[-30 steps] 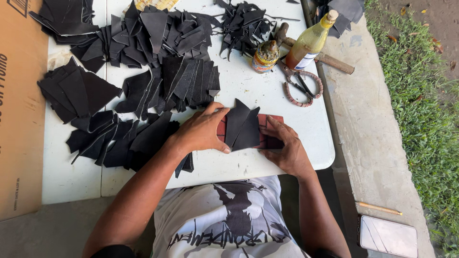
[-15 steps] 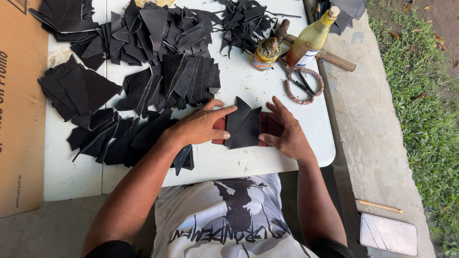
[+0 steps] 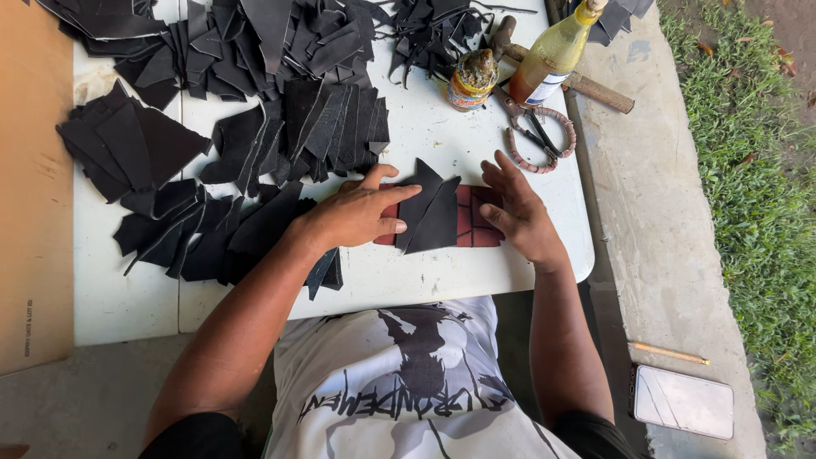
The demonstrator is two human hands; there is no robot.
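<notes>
Left hand (image 3: pixel 361 212) and right hand (image 3: pixel 517 212) press flat on black leather pieces (image 3: pixel 432 217).

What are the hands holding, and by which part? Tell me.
Nothing is lifted. The left hand presses flat on the left edge of the black pieces lying on the red panel; the right hand rests open on the panel's right side.

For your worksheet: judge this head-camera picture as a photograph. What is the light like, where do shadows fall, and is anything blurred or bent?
Head view: soft, even daylight; the white table is bright but not glaring. Faint shadows sit under the left hand and right hand. The black leather pieces lose surface detail in their darkness. The focus is sharp throughout, with no motion blur. The wide lens bends the edges slightly. The phone reflects pale light.
</notes>
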